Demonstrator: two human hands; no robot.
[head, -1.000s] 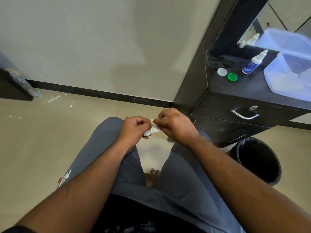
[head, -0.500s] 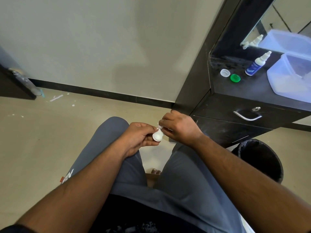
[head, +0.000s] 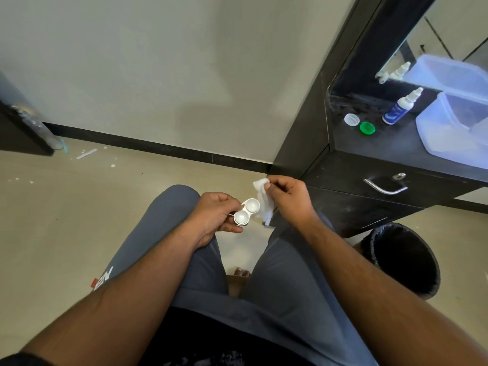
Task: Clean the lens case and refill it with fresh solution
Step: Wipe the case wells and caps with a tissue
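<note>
Left hand (head: 214,217) grips white twin-well plastic lens case (head: 247,211), wells upward, long axis diagonal; right hand (head: 286,198) pinches white tissue (head: 262,200), now withdrawn from the case.

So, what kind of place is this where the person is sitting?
Probably a room in a home, at a dressing table. A dark wooden unit with a drawer and a mirror stands against the plain wall, a black waste bin sits on the tiled floor, and a small blue-and-white solution bottle stands on top.

Plain pale wall (head: 148,62) across the upper frame, black skirting (head: 158,147) along its foot, beige floor (head: 47,220) with white specks at left, dark wooden dresser (head: 364,207) with mirror (head: 449,30) at right, drawer with metal handle (head: 385,187), black bin (head: 404,260) at lower right.
</note>
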